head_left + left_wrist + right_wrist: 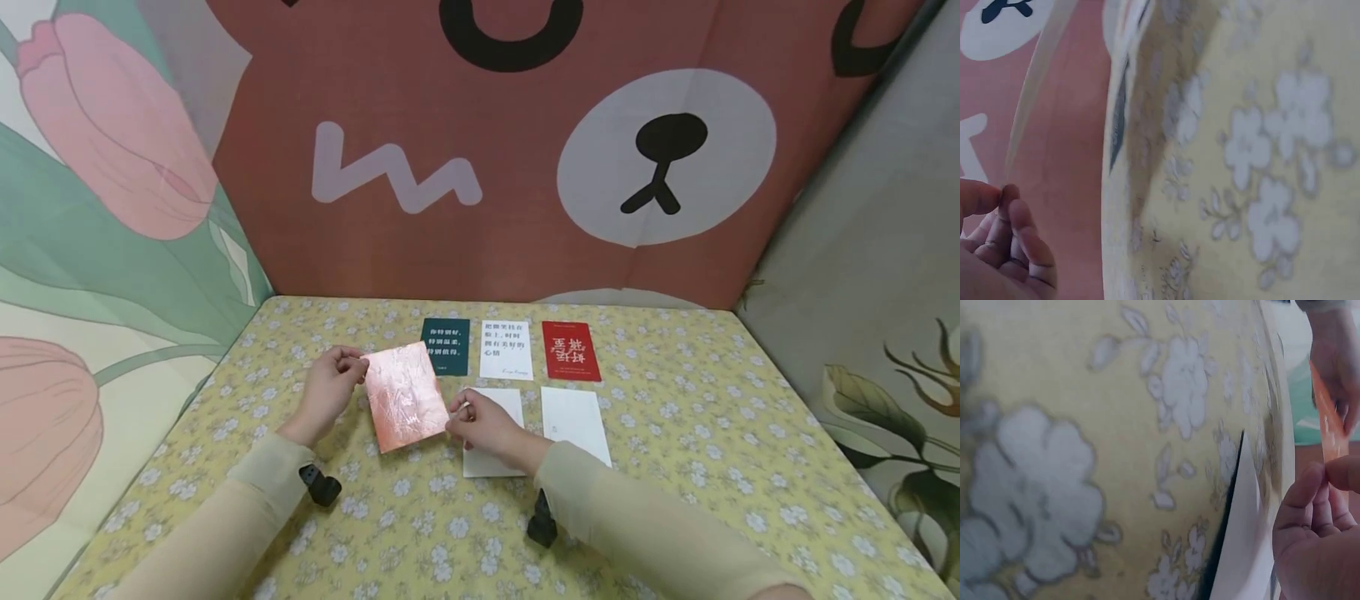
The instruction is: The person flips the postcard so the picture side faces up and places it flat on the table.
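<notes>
Both hands hold a shiny rose-pink card (407, 398) above the table, tilted toward the head camera. My left hand (328, 387) pinches its upper left edge between thumb and fingers. At the lower right edge, my right hand (491, 427) has it between thumb and fingertips. From the left wrist view, the card (1032, 94) appears nearly edge-on above the left hand (1007, 247). The right wrist view has the card (1330, 422) as a narrow orange-pink strip running between the two hands. A white card (487, 467) lies under the right hand, partly hidden by it.
Along the back lie a dark green card (448, 333), a white card with printed text (506, 350) and a red card (572, 352). Another plain white card (573, 417) lies right of the right hand. A yellow floral cloth (675, 517) covers the table; patterned fabric walls stand around it.
</notes>
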The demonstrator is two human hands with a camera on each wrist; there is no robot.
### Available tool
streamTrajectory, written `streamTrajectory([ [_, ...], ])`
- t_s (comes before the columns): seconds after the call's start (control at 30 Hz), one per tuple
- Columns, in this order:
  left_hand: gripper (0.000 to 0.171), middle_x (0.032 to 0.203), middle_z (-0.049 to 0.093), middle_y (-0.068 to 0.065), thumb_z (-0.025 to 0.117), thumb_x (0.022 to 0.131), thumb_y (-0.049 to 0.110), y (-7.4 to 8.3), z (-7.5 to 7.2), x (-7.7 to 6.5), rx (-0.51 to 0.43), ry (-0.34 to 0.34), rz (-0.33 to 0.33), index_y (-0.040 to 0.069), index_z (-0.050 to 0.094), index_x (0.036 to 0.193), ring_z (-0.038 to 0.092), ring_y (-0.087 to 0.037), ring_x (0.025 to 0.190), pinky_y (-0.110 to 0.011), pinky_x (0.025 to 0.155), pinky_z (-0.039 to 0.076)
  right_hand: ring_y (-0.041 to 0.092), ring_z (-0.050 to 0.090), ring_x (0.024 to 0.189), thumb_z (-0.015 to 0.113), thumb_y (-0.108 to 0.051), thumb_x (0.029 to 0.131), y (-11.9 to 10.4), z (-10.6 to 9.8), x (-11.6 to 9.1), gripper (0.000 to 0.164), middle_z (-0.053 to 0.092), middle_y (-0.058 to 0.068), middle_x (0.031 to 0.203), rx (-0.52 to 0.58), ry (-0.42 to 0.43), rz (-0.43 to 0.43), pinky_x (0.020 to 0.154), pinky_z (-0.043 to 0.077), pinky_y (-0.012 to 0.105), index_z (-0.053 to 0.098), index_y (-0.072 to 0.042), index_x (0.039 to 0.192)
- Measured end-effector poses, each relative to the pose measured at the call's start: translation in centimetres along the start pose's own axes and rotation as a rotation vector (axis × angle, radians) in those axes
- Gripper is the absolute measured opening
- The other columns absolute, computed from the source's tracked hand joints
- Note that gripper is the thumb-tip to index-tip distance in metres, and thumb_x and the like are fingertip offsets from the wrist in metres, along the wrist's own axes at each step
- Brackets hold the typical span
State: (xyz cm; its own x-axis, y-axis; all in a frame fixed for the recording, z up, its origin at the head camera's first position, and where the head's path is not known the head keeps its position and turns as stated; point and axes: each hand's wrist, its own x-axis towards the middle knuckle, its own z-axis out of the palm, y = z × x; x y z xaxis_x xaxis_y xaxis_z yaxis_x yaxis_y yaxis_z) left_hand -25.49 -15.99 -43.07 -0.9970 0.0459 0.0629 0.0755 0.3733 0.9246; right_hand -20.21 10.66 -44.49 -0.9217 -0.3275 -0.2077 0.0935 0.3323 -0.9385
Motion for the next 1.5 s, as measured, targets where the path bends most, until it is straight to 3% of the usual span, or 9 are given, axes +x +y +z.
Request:
streamTrajectory([
  [0.2, 0.025, 0.099, 0.06, -0.015, 0.051, 0.11, 0.017, -0.6, 0.3, 1.2, 0.112, -0.133, -0.028, -0.004, 0.055, 0.123, 0.057, -0.034, 0.086, -0.039, 0.065, 0.047, 0.014, 0.057, 0.066, 0.06, -0.006, 0.1, -0.4, 0.4, -0.7, 0.004, 0.064, 0.003, 0.081, -0.206, -0.069, -0.101, 0.061, 0.048, 0.028, 0.062, -0.006, 0.104],
  [0.3, 0.026, 0.103, 0.061, -0.016, 0.051, 0.109, 0.017, -0.5, 0.5, 1.7, 0.194, -0.179, -0.037, -0.004, 0.057, 0.123, 0.059, -0.03, 0.084, -0.039, 0.066, 0.049, 0.012, 0.057, 0.065, 0.06, -0.007, 0.099, -0.5, 0.7, -0.9, 0.005, 0.064, 0.001, 0.077, -0.282, -0.08, -0.133, 0.064, 0.048, 0.027, 0.065, -0.007, 0.1],
  [0.5, 0.027, 0.101, 0.064, -0.015, 0.057, 0.105, 0.018, 0.2, 1.5, 2.4, 0.371, -0.271, -0.04, -0.005, 0.059, 0.121, 0.056, -0.021, 0.07, -0.035, 0.058, 0.049, 0.009, 0.054, 0.064, 0.064, -0.007, 0.097, -0.7, 1.2, -1.3, 0.005, 0.062, -0.004, 0.076, -0.361, -0.104, -0.126, 0.064, 0.045, 0.025, 0.069, -0.007, 0.098],
  [0.67, 0.03, 0.095, 0.064, -0.013, 0.066, 0.099, 0.025, 0.0, 2.3, 3.2, 0.551, -0.283, -0.032, -0.002, 0.063, 0.112, 0.055, -0.022, 0.072, -0.035, 0.062, 0.046, 0.013, 0.06, 0.064, 0.062, -0.006, 0.099, -1.2, 1.1, -1.5, 0.011, 0.065, 0.0, 0.082, -0.295, -0.176, -0.029, 0.061, 0.051, 0.026, 0.071, -0.003, 0.105],
  [0.9, 0.031, 0.092, 0.064, -0.008, 0.073, 0.094, 0.036, -0.9, 2.8, 3.7, 0.719, -0.328, -0.02, 0.005, 0.065, 0.099, 0.057, -0.026, 0.082, -0.048, 0.076, 0.044, 0.013, 0.059, 0.074, 0.065, -0.006, 0.098, -1.5, 0.9, -1.8, 0.02, 0.067, 0.003, 0.094, -0.127, -0.267, 0.104, 0.069, 0.055, 0.03, 0.072, 0.002, 0.114],
  [1.1, 0.03, 0.092, 0.058, -0.009, 0.074, 0.092, 0.035, 0.1, 3.3, 3.4, 0.794, -0.343, 0.031, 0.007, 0.063, 0.096, 0.053, -0.027, 0.081, -0.049, 0.075, 0.042, 0.012, 0.061, 0.076, 0.068, -0.006, 0.097, -1.5, 1.0, -1.6, 0.021, 0.07, 0.004, 0.092, -0.109, -0.287, 0.144, 0.07, 0.055, 0.029, 0.074, 0.002, 0.115],
  [1.33, 0.034, 0.094, 0.056, -0.009, 0.075, 0.091, 0.038, 0.2, 3.5, 3.5, 0.821, -0.355, 0.014, 0.008, 0.062, 0.097, 0.052, -0.028, 0.083, -0.051, 0.078, 0.041, 0.014, 0.063, 0.076, 0.067, -0.005, 0.097, -1.3, 1.0, -1.6, 0.022, 0.07, 0.006, 0.089, -0.096, -0.3, 0.147, 0.072, 0.058, 0.031, 0.073, 0.004, 0.116],
  [1.5, 0.036, 0.091, 0.055, -0.009, 0.077, 0.09, 0.04, -0.1, 3.6, 3.5, 0.809, -0.351, 0.001, 0.009, 0.058, 0.094, 0.052, -0.028, 0.08, -0.052, 0.078, 0.041, 0.014, 0.059, 0.071, 0.067, -0.006, 0.097, -1.4, 0.9, -1.7, 0.021, 0.068, 0.005, 0.084, -0.141, -0.291, 0.151, 0.067, 0.051, 0.027, 0.074, 0.002, 0.115],
])
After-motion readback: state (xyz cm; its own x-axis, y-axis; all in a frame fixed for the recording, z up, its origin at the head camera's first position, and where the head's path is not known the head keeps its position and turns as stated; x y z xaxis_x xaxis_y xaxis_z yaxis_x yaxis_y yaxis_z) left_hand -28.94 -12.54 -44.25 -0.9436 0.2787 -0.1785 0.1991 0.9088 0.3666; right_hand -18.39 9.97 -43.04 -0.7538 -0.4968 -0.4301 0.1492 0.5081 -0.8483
